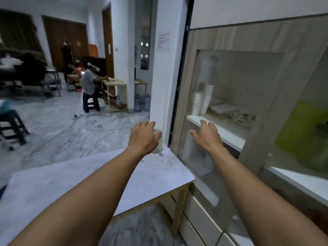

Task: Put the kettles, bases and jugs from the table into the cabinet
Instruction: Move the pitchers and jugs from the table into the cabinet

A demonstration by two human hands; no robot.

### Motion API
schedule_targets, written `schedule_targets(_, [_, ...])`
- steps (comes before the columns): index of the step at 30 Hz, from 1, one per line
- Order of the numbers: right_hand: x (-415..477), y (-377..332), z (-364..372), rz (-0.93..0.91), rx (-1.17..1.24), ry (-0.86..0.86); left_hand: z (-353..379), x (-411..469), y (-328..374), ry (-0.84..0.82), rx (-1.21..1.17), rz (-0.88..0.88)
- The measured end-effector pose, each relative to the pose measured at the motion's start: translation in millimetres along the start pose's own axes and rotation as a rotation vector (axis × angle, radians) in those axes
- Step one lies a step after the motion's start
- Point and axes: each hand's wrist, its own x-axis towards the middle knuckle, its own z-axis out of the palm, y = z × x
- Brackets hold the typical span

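Observation:
A pale, see-through jug (158, 145) stands at the far corner of the white table (85, 176), right beside the cabinet (262, 39). My left hand (144, 137) lies over the jug's top with the fingers curled around it, hiding most of it. My right hand (206, 134) is held out with fingers spread in front of the cabinet's glass door, level with the white shelf (229, 130). It holds nothing; whether it touches the glass I cannot tell. No kettle or base shows.
On the shelf stand stacked paper cups (201, 102), flat boxes and a patterned bowl (243, 118). Something green (305, 134) sits behind the right pane. A white pillar (160, 82) rises left of the cabinet. Drawers lie below. People sit at tables at the far left; cables cross the floor.

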Motion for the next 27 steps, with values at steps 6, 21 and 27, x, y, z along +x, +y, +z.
schedule_targets(6, [18.3, -40.0, 57.1, -0.084, 0.025, -0.094, 5.6, 1.3, -53.2, -0.005, 0.048, -0.131])
schedule_targets(21, [118.6, -80.1, 185.3, -0.1, 0.156, -0.17, 101.1, 83.3, -142.0, -0.078, -0.081, -0.229])
schedule_targets(27, [161.1, -61.8, 238.7, -0.056, 0.166, -0.219, 165.6, 112.1, -156.3, -0.163, -0.16, -0.323])
